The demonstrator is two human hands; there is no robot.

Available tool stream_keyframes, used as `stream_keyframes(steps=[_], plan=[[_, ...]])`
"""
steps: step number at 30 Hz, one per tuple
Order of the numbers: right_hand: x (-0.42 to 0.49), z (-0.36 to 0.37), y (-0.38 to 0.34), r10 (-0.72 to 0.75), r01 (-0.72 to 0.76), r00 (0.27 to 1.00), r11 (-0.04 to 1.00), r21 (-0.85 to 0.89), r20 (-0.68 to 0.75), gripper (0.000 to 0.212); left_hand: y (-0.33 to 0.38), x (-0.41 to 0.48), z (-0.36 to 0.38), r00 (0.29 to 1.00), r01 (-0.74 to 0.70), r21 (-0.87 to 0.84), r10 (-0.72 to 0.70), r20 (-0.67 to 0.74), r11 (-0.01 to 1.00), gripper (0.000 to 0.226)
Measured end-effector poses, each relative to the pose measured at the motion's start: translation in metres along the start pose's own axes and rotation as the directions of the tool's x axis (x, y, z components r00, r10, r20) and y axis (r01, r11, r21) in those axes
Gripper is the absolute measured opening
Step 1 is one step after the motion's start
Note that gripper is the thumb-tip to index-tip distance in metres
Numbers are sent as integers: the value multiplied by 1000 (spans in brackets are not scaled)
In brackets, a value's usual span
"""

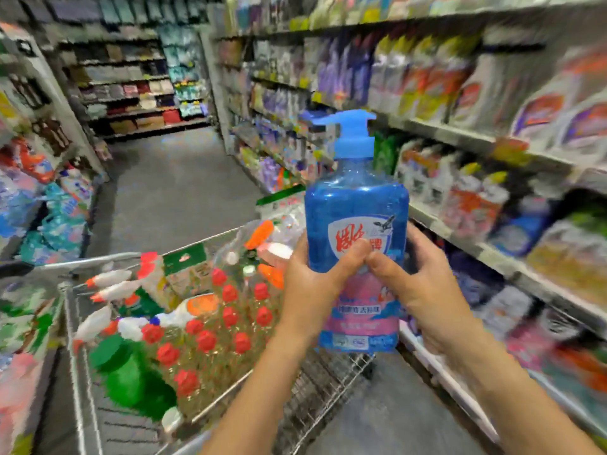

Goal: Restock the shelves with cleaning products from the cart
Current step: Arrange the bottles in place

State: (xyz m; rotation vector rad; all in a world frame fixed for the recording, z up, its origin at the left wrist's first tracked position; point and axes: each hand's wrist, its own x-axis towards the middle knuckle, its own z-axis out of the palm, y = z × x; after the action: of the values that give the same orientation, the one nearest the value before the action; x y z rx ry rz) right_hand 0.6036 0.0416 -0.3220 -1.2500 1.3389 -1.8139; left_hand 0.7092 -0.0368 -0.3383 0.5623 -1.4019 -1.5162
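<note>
Above the cart [78, 326], left hand [310, 290] and right hand [423, 287] clasp the blue pump bottle [356, 205] upright.

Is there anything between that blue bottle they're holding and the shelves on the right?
Nothing visible. The left hand and right hand grip the blue pump bottle above the cart, with only open air between it and the shelves. Those shelves look packed, though, and blur hides any free slot.

Head view, forward and down, close over cart [230, 399], aisle ahead
</note>
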Motion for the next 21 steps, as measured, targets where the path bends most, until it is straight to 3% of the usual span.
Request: stream_keyframes(steps=[4,9,17,21], plan=[[-56,-75,-40,-48,33,976,996,-77,-212,55,2,-29,89,977,2,-21,2,214,1000,59],[-149,-179,-90,-90,21,893,987,-158,-440,70,-2,-93,217,878,57,-74,-15,478,996,57],[-305,-337,-168,-188,-24,725,954,-298,-662,48,-7,-226,419,690,184,-142,-25,724,973,47],[-362,-394,-194,-234,-46,644,938,-343,-729,52,-11,-274,495,587,235,-132,-33,809,963,44]])
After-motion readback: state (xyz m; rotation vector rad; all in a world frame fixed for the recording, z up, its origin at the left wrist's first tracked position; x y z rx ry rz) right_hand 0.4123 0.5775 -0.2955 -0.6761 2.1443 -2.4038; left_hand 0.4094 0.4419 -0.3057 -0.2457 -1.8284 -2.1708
